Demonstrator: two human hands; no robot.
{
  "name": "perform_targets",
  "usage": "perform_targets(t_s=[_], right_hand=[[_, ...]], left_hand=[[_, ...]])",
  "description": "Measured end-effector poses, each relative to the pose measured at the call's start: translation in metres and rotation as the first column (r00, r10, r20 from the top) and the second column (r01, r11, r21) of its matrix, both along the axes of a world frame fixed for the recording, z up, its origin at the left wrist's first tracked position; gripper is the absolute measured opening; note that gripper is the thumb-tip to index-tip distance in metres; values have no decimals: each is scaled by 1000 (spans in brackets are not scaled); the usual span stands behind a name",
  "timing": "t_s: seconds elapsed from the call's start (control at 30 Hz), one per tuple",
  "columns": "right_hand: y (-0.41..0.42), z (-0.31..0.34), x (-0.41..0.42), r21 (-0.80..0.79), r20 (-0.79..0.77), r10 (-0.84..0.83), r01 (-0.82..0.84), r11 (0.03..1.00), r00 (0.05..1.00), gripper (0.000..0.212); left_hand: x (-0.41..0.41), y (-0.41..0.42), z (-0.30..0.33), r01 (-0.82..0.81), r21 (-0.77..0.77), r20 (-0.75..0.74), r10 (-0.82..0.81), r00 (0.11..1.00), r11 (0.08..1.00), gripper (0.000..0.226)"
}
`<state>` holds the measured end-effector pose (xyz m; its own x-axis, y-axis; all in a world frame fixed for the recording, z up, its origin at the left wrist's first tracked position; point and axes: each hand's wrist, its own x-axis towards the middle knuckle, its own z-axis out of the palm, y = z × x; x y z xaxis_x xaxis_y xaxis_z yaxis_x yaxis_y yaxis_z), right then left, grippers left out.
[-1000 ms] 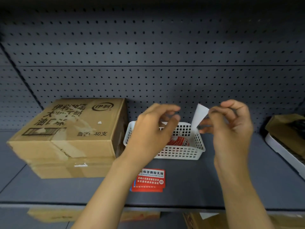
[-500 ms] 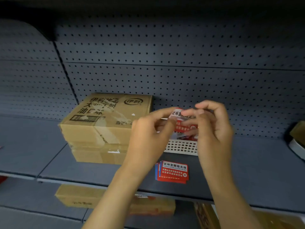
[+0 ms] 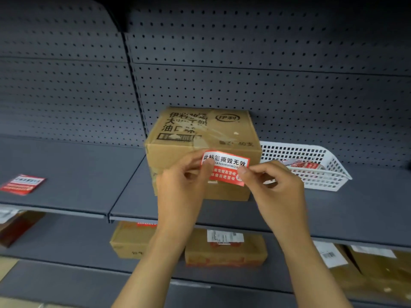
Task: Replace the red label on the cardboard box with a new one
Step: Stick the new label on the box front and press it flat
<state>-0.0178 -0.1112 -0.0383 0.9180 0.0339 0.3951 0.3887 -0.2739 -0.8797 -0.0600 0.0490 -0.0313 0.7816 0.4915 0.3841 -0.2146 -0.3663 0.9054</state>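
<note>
A brown cardboard box (image 3: 206,132) with black printing stands on the grey shelf, centre of view. A red and white label (image 3: 225,167) is stretched flat in front of the box's near face. My left hand (image 3: 182,185) pinches its left edge and my right hand (image 3: 273,185) pinches its right edge. Whether the label touches the box I cannot tell. The hands hide the lower part of the box front.
A white mesh basket (image 3: 320,156) with red labels inside stands right of the box. A stack of red labels (image 3: 22,184) lies far left on the grey shelf (image 3: 84,181). Cardboard boxes (image 3: 224,247) sit on the lower shelf. Pegboard backs the shelves.
The view has swung left, so the box now sits centred. Both hands carried the red label from over the basket to the front of the box.
</note>
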Motion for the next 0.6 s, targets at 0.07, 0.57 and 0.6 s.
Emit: perform_targets(t_s=[0.07, 0.57, 0.6], right_hand=[[18, -10, -6, -27, 6, -13, 13, 1000, 1000, 12], [66, -84, 16, -39, 97, -159, 163, 986, 983, 19], [67, -85, 19, -51, 100, -160, 165, 985, 982, 19]], left_hand=[[-7, 16, -12, -103, 191, -4, 105, 994, 976, 22], [16, 71, -73, -131, 270, -63, 153, 986, 954, 12], [17, 69, -75, -138, 264, -34, 153, 988, 954, 12]])
